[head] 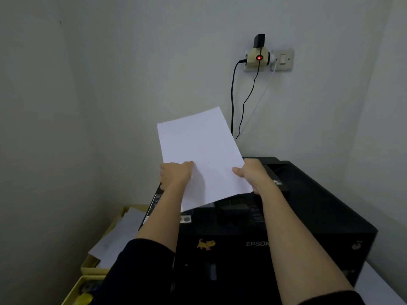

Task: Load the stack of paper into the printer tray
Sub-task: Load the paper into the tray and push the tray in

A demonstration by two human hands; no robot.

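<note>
A white stack of paper [198, 146] is held up above the black Epson printer [308, 216], tilted with its top edge toward the wall. My left hand [175, 173] grips its lower left edge, thumb on the front face. My right hand [253, 175] pinches the lower right edge. The printer's rear tray opening [277, 167] lies behind my right hand, partly hidden. The paper's bottom edge hangs just over the printer's top.
Black cables [232, 102] drop from a wall socket adapter [257, 58] with a red light, behind the paper. Yellow trays [92, 267] with loose sheets sit left of the printer. Walls close in at left and right. A white surface [378, 285] shows at the lower right.
</note>
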